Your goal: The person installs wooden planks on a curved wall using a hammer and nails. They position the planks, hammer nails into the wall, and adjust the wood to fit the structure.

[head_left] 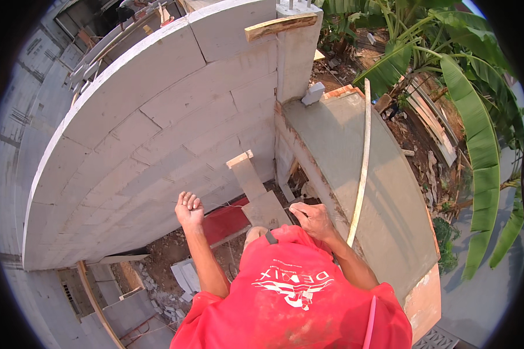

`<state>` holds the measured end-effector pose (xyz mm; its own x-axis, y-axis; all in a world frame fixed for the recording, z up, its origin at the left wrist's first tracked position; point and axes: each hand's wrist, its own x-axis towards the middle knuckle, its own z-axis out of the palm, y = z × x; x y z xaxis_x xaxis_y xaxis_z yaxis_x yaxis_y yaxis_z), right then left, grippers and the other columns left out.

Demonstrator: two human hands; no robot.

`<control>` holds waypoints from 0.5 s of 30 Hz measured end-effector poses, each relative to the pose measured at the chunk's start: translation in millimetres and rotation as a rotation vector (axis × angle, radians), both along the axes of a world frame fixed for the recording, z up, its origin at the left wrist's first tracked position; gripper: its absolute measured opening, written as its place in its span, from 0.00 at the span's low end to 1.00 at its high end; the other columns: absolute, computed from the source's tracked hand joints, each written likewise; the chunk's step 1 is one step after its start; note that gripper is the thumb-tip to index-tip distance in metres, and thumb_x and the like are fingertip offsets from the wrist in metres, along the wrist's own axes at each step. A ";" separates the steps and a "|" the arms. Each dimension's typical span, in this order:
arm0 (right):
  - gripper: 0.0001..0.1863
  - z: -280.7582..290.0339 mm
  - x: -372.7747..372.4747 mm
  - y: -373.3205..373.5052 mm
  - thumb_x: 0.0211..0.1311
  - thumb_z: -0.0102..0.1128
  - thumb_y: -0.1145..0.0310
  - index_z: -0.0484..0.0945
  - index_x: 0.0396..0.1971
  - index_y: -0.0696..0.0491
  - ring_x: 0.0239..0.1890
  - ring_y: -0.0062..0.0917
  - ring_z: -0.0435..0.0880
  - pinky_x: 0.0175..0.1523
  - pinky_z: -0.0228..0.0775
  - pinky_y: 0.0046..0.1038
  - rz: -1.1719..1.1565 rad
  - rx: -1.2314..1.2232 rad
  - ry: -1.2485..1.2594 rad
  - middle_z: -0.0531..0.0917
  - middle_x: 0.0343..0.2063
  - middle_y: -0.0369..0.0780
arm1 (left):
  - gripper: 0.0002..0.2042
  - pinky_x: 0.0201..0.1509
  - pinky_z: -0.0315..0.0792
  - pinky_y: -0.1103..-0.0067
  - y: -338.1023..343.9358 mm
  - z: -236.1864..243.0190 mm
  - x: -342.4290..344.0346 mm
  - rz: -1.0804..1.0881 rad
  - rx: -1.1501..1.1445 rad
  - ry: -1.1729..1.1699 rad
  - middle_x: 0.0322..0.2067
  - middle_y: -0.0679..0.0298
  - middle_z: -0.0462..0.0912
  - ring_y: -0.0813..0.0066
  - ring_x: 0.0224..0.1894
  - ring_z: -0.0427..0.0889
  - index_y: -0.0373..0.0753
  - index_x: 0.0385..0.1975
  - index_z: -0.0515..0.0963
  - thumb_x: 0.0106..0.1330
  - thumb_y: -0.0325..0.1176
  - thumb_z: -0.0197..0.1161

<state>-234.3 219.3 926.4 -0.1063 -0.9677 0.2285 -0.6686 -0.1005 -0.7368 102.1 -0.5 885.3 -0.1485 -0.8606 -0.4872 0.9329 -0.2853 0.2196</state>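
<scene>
My left hand (190, 209) is raised in front of the block wall, its fingers curled into a fist. Across from it, my right hand (312, 220) is closed with thumb and forefinger pinched together, beside the edge of the grey concrete slab (337, 131). Between the two hands runs a thin string (233, 205), which could also be a wire; both hands appear closed on it. Beneath the string are a pale board (266, 210) and a red panel (224, 224). What lies inside each fist is hidden.
A tall wall of pale blocks (174, 110) curves along the left, meeting a concrete column (297, 55). One long wooden strip (364, 157) lies across the slab. Banana leaves (480, 157) hang at the right. Rubble (160, 294) lies low down; another person (126, 10) is far left.
</scene>
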 end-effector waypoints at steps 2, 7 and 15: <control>0.07 2.8 -0.6 -3.1 0.67 0.65 0.71 0.85 0.37 0.59 0.31 0.41 0.88 0.34 0.79 0.32 -0.040 -0.042 -0.128 0.88 0.32 0.46 | 0.07 0.21 0.57 0.82 10.4 -5.9 -3.5 0.003 -0.013 -0.242 0.17 0.75 0.59 0.84 0.16 0.58 0.41 0.40 0.73 0.80 0.33 0.49; 0.07 18.7 -14.1 -5.7 0.66 0.65 0.71 0.85 0.37 0.60 0.31 0.43 0.88 0.34 0.78 0.33 -0.138 0.018 -0.240 0.87 0.32 0.48 | 0.09 0.23 0.70 0.82 37.5 1.9 -16.1 -0.404 -0.271 -1.065 0.20 0.75 0.63 0.86 0.18 0.62 0.39 0.49 0.73 0.76 0.34 0.57; 0.11 15.8 -18.7 3.4 0.68 0.62 0.67 0.86 0.39 0.59 0.24 0.35 0.84 0.34 0.73 0.32 -0.167 0.117 -0.279 0.86 0.29 0.50 | 0.26 0.26 0.71 0.83 31.7 -36.0 24.7 -0.608 -0.232 -0.811 0.18 0.75 0.61 0.85 0.18 0.62 0.41 0.29 0.73 0.78 0.60 0.50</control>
<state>-253.0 222.7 942.2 -0.3086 -0.9495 0.0567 -0.4400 0.0897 -0.8935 126.7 31.2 849.3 -0.2905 -0.8354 -0.4666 0.1933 -0.5288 0.8265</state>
